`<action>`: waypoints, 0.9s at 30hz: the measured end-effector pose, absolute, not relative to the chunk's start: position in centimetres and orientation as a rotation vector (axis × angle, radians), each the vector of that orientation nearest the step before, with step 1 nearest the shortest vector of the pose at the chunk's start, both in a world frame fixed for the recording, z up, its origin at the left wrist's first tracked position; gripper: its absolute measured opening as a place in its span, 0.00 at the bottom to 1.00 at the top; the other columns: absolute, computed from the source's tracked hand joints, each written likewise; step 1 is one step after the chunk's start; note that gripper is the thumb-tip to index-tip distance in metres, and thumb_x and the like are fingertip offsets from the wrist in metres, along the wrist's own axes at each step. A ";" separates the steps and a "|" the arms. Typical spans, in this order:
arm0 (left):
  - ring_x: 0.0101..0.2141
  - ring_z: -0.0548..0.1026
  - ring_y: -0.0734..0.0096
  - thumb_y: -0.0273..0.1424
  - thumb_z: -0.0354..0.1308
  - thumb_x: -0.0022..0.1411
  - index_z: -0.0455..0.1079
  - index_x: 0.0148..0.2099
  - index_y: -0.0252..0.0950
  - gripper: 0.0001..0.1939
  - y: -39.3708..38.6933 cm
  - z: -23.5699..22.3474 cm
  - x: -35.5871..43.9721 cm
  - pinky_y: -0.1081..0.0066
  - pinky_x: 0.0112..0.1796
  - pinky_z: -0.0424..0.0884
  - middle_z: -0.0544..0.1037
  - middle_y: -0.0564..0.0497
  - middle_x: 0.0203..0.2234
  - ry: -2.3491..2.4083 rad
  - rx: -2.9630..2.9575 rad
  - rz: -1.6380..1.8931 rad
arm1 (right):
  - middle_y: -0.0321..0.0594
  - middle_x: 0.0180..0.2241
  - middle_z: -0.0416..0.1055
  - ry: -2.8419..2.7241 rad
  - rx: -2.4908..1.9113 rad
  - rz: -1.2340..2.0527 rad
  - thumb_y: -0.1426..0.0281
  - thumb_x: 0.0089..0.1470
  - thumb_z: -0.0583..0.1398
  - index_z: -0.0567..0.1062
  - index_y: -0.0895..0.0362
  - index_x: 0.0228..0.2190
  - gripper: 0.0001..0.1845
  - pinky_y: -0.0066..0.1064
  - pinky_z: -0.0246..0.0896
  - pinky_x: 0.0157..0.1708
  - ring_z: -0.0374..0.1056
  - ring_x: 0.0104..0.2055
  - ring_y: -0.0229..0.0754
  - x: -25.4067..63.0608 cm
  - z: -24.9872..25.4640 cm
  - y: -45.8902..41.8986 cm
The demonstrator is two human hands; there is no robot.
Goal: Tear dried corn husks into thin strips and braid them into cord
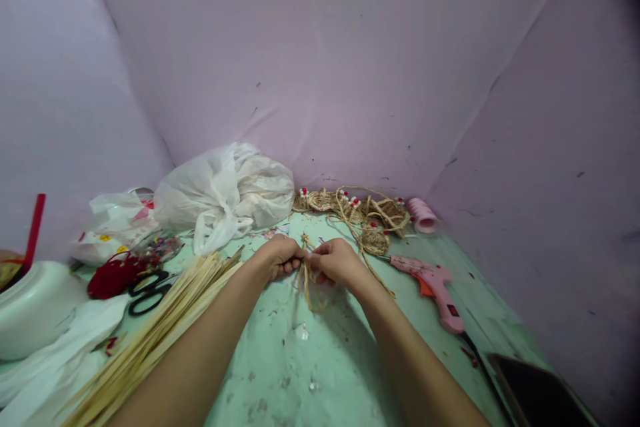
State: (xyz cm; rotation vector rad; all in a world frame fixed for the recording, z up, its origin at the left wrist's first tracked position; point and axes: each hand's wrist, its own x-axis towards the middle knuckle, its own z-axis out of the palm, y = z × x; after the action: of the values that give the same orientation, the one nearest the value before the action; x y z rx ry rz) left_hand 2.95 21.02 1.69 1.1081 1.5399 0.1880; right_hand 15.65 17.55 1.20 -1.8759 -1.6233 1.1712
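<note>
My left hand (283,257) and my right hand (334,260) meet over the middle of the table, both closed in a pinch. Between their fingertips is a thin bundle of straw-coloured fibre strands (307,285), its upper tip poking out above the fingers and a loop hanging below. Something clear and thin shows beside the loop, too blurred to name. Under my left forearm lies a long bunch of pale dry fibre strips (165,320). To the right of my right hand, coils of braided straw rope (375,239) lie by the wall.
A pink glue gun (436,283) with a black cord lies at the right, near a dark flat device (537,390). A pink thread spool (423,215) stands at the back. Leftward are a white plastic bag (225,190), black-handled scissors (150,293), red yarn (114,277) and a white container (40,310).
</note>
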 end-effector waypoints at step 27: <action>0.09 0.54 0.82 0.28 0.56 0.38 0.62 0.17 0.33 0.06 20.7 1.4 1.7 0.77 0.12 0.46 0.60 0.58 0.07 1.458 1.258 0.229 | 0.35 0.15 0.67 -1.483 -1.694 1.226 0.77 0.37 0.58 0.76 0.61 0.23 0.07 0.21 0.51 0.17 0.59 0.16 0.31 16.7 -0.8 18.7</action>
State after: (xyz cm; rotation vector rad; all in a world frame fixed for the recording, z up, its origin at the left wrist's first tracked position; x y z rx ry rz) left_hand 1.73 20.70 1.40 1.2580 1.4582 0.2291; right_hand 16.69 18.66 -0.83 -1.6943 -1.4831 1.2262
